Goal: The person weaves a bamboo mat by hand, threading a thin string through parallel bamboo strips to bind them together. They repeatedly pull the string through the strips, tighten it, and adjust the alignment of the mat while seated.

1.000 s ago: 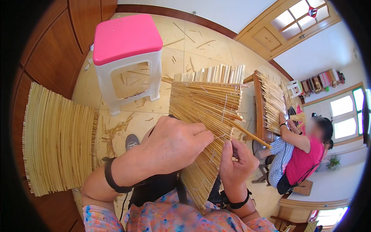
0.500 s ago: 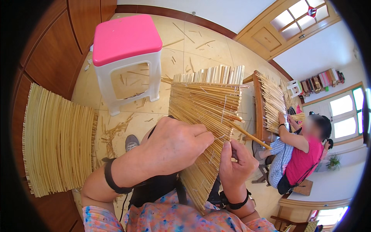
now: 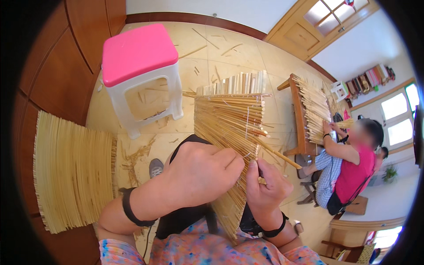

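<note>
A mat of thin straw-coloured stalks (image 3: 216,108) runs across my lap, its stalk ends lined up along the right edge. White thread (image 3: 247,121) binds the stalks near that edge. My left hand (image 3: 203,170) is closed over the mat, and a short loop of the thread comes out at its fingertips. Just right of it, the thumb and fingers of my right hand (image 3: 267,183) pinch the mat's edge at the stalk ends; exactly which stalk cannot be made out. One longer stalk (image 3: 280,154) sticks out to the right above my right hand.
A white stool with a pink seat (image 3: 139,55) stands ahead. Another stalk mat (image 3: 73,172) rests at the left by the brown cabinet (image 3: 57,66). Stalk scraps (image 3: 137,161) litter the floor. On the right, a seated person (image 3: 353,163) works at a wooden bench (image 3: 298,119) with stalks.
The whole view has shifted slightly. Both hands stay at the mat's edge, my left fingertips drawn a little closer to the stalk ends and the thread loop.
</note>
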`<action>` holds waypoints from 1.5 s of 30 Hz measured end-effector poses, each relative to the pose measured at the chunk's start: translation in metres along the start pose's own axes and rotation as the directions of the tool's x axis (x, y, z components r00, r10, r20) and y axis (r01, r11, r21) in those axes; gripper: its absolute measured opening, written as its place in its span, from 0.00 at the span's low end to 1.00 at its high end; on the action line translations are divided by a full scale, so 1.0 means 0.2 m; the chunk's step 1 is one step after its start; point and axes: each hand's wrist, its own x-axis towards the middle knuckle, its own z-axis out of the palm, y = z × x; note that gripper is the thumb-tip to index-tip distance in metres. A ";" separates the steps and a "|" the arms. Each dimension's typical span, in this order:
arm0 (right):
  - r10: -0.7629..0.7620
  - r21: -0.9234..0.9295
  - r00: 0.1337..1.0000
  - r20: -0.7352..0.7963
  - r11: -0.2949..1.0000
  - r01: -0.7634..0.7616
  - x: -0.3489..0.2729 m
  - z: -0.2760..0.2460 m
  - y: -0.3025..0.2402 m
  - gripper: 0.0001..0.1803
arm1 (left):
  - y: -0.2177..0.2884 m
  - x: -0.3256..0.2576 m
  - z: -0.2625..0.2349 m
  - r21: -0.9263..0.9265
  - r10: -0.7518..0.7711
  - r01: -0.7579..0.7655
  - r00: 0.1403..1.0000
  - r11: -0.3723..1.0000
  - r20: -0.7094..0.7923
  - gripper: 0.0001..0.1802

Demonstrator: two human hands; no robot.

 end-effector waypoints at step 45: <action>0.144 0.674 0.988 0.048 0.726 -0.138 -0.19 0.07 0.14 0.27 | -0.02 0.05 -0.01 -0.163 -0.432 0.478 0.865 0.863 0.255 0.07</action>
